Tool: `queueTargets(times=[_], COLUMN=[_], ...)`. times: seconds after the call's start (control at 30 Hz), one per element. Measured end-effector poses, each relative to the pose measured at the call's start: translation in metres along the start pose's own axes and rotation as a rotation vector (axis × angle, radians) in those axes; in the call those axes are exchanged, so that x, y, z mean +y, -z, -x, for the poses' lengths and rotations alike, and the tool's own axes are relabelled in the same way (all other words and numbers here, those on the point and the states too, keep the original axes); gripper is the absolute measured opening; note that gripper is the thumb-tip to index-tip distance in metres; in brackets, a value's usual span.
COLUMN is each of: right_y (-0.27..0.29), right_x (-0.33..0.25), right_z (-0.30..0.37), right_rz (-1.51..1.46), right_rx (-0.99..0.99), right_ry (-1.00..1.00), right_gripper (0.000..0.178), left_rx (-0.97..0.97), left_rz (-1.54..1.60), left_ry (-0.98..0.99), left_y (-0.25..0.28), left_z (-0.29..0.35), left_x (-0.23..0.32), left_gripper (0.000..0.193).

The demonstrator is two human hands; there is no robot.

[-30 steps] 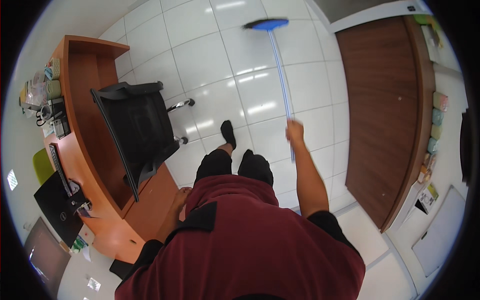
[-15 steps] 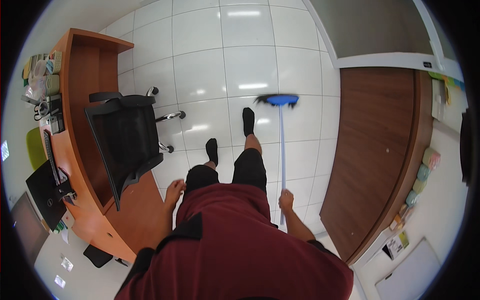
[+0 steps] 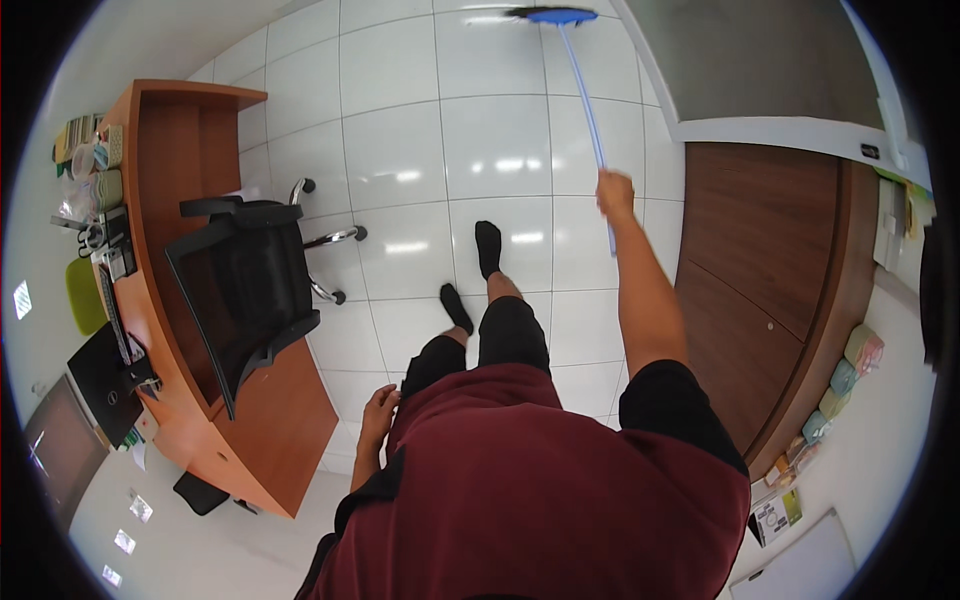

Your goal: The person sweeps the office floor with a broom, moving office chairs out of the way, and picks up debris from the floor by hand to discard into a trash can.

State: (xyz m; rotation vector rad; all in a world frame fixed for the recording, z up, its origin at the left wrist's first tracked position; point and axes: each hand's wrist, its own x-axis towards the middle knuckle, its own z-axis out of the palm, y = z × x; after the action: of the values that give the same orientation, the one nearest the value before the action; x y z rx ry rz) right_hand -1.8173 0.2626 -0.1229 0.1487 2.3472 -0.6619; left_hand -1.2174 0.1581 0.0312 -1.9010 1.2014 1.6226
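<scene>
In the head view, a blue broom [image 3: 563, 17] is gripped by the right hand [image 3: 616, 193], its head out near the upper edge. Sweeping of the tiled floor [image 3: 495, 145] seems under way, unfinished; how much has been covered cannot be judged. The bristles are blurred, and floor behind the chair [image 3: 262, 280] is hidden. The left hand [image 3: 380, 410] is loosely bent; whether anything is pinched cannot be told.
</scene>
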Motion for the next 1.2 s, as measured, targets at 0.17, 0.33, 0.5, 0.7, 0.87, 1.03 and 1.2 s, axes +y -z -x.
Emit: queueTargets(times=[0.17, 0.33, 0.5, 0.7, 0.87, 1.03, 1.2], right_y=[0.032, 0.118, 0.168, 0.148, 0.152, 0.154, 0.17], right_x=[0.181, 0.367, 0.436, 0.426, 0.313, 0.051, -0.048], right_z=[0.127, 0.295, 0.361, 0.205, -0.018, -0.241, -0.252], right_rz=[0.211, 0.284, 0.692, 0.516, 0.486, 0.701, 0.346], right_rx=[0.228, 0.304, 0.122, -0.02, -0.037, -0.314, -0.163], right_ry=[0.063, 0.21, -0.076, -0.201, 0.003, 0.246, 0.235], right_gripper=[0.039, 0.035, 0.033, 0.031, 0.032, 0.036, 0.041], left_rx=[-0.157, -0.3, -0.158, -0.054, -0.08, -0.106, 0.104], left_rz=[0.004, -0.049, -0.13, -0.007, -0.029, -0.245, 0.045], left_ry=[-0.037, 0.015, 0.079, 0.113, 0.124, -0.133, -0.172], left_y=[-0.023, -0.041, -0.056, -0.1, -0.177, -0.233, -0.239], left_z=[-0.027, -0.095, -0.097, -0.042, -0.007, 0.011, 0.026], left_x=[0.008, -0.026, -0.037, -0.003, 0.049, 0.124, 0.18], left_gripper=[0.049, 0.045, 0.042, 0.043, 0.049, 0.047, 0.047])
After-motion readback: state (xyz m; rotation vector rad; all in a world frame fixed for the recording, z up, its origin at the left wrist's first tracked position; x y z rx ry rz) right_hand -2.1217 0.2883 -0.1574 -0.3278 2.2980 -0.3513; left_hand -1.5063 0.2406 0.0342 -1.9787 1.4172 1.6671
